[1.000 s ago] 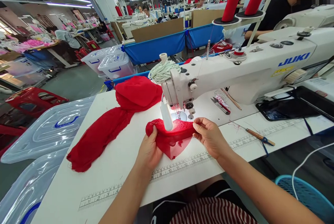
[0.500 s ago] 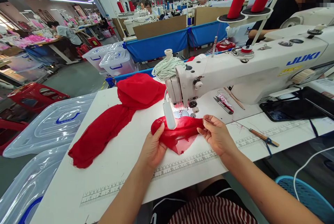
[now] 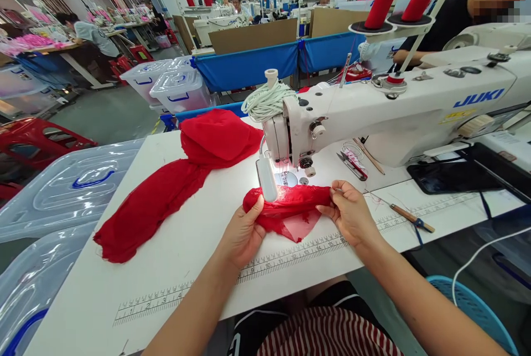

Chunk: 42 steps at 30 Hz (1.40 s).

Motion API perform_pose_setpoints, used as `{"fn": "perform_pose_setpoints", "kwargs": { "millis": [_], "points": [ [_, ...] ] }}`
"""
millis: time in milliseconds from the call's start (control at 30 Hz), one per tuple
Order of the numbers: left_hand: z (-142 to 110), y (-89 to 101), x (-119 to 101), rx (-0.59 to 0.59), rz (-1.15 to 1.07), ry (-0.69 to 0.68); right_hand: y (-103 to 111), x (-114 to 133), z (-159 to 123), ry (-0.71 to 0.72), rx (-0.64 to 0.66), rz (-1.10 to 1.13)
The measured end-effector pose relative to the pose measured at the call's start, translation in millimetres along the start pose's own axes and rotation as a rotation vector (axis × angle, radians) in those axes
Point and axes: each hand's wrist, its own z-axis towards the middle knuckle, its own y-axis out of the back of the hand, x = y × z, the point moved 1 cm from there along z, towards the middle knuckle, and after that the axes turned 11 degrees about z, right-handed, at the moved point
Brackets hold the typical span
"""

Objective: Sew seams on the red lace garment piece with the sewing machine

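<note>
A piece of red fabric [image 3: 296, 201], partly sheer with lacy patches, is stretched between my two hands just in front of the sewing machine [image 3: 365, 113]. My left hand [image 3: 244, 230] is closed on its left end, thumb on top. At the right end, my right hand [image 3: 348, 209] pinches the edge between thumb and fingers. A small white lamp [image 3: 267, 180] lights the cloth and covers a bit of it. The needle area lies behind the fabric, which is not under the presser foot as far as I can see.
More red fabric [image 3: 157, 201] lies bunched on the white table [image 3: 174, 267] to the left. Right of the needle are thread snips [image 3: 352, 167], an awl-like tool with a wooden handle [image 3: 410, 218] and a phone [image 3: 452, 171]. Clear plastic boxes [image 3: 70, 184] stand beside the table. A co-worker [image 3: 452, 24] sits behind the machine.
Both hands have moved slightly right with the red fabric, keeping hold of it. The cloth's folds have shifted, and lace shows again along its upper edge. The camera view has shifted slightly.
</note>
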Motion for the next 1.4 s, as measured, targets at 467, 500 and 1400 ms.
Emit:
{"fn": "perform_pose_setpoints", "kwargs": {
  "millis": [467, 500, 1400],
  "points": [
    [1, 0.6, 1, 0.016, -0.018, -0.033, -2, -1, -4, 0.033, 0.028, -0.004],
    [1, 0.7, 1, 0.020, -0.024, -0.031, -2, -1, -4, 0.031, 0.028, 0.000],
    [-1, 1.8, -3, -0.023, 0.108, -0.035, -3, -1, -12, -0.020, 0.374, -0.156]
  ]
}}
